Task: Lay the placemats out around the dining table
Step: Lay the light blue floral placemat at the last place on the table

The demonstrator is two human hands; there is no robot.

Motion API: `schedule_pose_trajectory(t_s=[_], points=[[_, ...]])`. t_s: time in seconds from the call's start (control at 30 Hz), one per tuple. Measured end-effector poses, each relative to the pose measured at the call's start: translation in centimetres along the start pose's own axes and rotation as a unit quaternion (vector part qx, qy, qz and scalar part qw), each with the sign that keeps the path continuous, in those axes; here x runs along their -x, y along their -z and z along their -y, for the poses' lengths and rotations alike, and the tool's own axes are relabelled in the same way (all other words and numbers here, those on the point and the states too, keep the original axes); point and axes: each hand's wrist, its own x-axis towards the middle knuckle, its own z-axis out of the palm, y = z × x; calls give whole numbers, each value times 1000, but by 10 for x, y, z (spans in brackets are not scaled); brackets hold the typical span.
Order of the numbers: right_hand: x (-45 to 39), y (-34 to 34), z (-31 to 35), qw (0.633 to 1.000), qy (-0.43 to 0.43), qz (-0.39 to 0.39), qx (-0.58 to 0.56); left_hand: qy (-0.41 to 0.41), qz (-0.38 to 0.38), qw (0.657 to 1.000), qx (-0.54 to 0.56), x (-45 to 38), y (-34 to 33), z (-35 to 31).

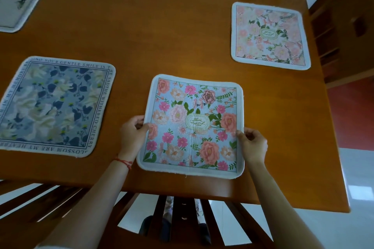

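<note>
A light-blue placemat with pink flowers (192, 125) lies near the front edge of the wooden dining table (162, 32). My left hand (131, 135) pinches its left edge and my right hand (253, 145) pinches its right edge. The mat bows slightly along its middle fold. A grey-blue placemat with white flowers and a text border (54, 105) lies flat to the left. Flat at the far right is a pale pink floral placemat (269, 35). A pale green-white placemat (18, 0) shows partly at the far left corner.
A dark wooden chair back with slats (182, 218) stands right below the table's front edge, under my arms. Another chair back (40, 194) is at the lower left. A wooden cabinet (344, 26) stands beyond the table's right side. White floor tiles show at the lower right.
</note>
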Motion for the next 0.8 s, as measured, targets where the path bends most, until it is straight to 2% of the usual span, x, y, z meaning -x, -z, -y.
schedule_pose_trajectory(t_s=[0.3, 0.53, 0.8], points=[[6, 6, 2, 999, 28, 1, 41, -14, -15, 1000, 0, 14, 7, -1], [19, 2, 0, 997, 59, 22, 51, 0, 18, 999, 50, 27, 6, -1], [43, 3, -4, 999, 36, 19, 28, 12, 49, 998, 48, 10, 2, -11]])
